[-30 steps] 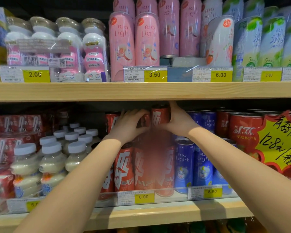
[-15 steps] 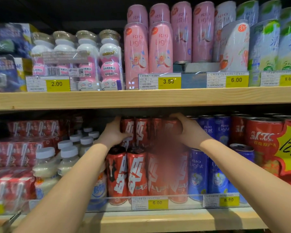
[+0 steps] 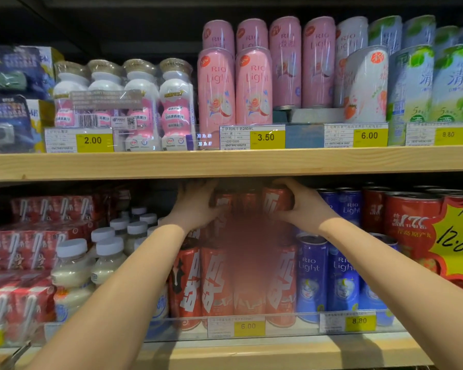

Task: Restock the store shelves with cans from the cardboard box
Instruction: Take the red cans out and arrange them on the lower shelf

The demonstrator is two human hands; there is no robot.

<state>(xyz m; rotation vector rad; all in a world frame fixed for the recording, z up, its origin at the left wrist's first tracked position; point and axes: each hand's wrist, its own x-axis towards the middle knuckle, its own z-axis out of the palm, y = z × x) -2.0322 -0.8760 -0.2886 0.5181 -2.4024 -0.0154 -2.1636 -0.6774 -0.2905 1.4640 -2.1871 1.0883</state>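
Tall red cans with white lettering fill the middle of the lower shelf (image 3: pixel 251 353) in two stacked rows. The lower row of red cans (image 3: pixel 211 284) stands behind the 6.00 price tag. My left hand (image 3: pixel 195 206) presses against the left end of the upper row of red cans (image 3: pixel 249 201), just under the upper shelf board (image 3: pixel 225 162). My right hand (image 3: pixel 302 206) wraps the rightmost upper red can (image 3: pixel 274 201). A blurred patch hides the centre of the red cans. The cardboard box is out of view.
Blue Rio Light cans (image 3: pixel 329 276) stand right of the red ones, then squat red cans (image 3: pixel 409 217) behind a yellow starburst sign (image 3: pixel 457 241). White-capped bottles (image 3: pixel 102 255) and red drink cartons (image 3: pixel 19 257) sit to the left. Pink cans (image 3: pixel 233 86) line the upper shelf.
Both hands have spread apart along the upper row of red cans, left hand leftward, right hand rightward. My view has shifted, so the shelves sit lower and further right in frame.
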